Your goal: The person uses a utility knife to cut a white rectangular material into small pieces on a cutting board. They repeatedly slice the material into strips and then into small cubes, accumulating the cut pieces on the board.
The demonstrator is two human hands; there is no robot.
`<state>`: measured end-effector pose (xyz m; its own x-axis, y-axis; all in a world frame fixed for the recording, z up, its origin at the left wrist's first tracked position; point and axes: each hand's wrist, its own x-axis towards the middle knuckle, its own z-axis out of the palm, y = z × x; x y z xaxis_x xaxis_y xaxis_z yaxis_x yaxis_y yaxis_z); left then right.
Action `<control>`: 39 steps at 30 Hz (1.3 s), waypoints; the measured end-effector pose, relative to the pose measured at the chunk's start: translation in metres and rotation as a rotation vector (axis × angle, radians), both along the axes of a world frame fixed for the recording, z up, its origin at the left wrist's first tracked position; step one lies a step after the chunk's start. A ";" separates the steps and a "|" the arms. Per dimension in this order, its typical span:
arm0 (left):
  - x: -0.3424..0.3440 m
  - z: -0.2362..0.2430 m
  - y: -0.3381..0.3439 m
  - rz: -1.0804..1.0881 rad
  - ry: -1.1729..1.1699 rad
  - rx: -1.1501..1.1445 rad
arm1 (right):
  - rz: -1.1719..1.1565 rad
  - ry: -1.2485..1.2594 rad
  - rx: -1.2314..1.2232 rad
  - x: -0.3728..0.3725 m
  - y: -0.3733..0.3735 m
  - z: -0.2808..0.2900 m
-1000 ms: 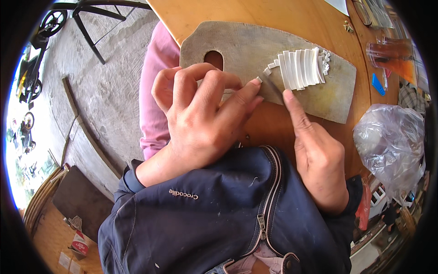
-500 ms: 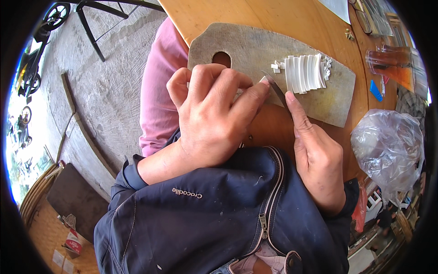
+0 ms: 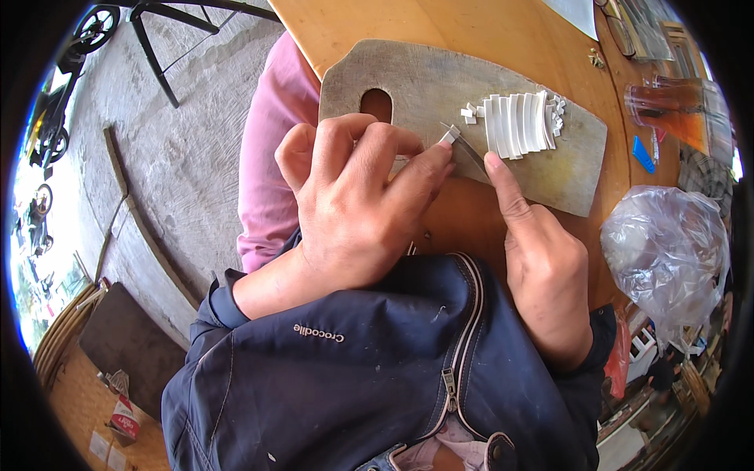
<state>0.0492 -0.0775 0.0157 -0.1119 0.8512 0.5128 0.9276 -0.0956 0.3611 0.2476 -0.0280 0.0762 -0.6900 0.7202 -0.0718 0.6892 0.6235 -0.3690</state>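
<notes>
My left hand (image 3: 345, 192) is bent over the near edge of a worn wooden cutting board (image 3: 428, 71). Its thumb and fingers pinch a small white piece (image 3: 451, 135) of a material I cannot make out. Against that piece lies the thin, dark, curved blade of a knife (image 3: 471, 155). My right hand (image 3: 543, 263) grips the knife, its index finger stretched along the blade; the handle is hidden in the palm. On the board just beyond, thin white strips (image 3: 514, 125) lie side by side in a row, with small white cubes (image 3: 470, 114) at both ends.
The board has an oval hole (image 3: 376, 104) and rests on a wooden table (image 3: 463, 23). At the right are a glass of amber drink (image 3: 675, 110), a blue plastic piece (image 3: 643, 155) and a clear plastic bag (image 3: 664, 259). Eyeglasses (image 3: 619, 35) lie at the far right.
Both hands have shifted slightly left. The blade has moved a little across the white piece, which shows more plainly between the left fingertips. The strips and cubes keep their places on the board.
</notes>
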 end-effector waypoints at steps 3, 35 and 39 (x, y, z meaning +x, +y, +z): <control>0.000 -0.004 0.001 -0.022 -0.055 0.030 | -0.008 0.070 -0.076 0.006 0.005 0.000; -0.009 -0.010 0.004 -0.070 -0.185 0.077 | -0.022 0.026 -0.221 -0.002 0.002 0.012; -0.010 -0.010 0.004 -0.069 -0.189 0.084 | 0.036 0.088 -0.135 0.003 0.002 0.001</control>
<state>0.0396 -0.0732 0.0055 -0.1561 0.8154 0.5574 0.8343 -0.1932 0.5163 0.2510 -0.0257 0.0773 -0.7229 0.6829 -0.1047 0.6290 0.5877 -0.5089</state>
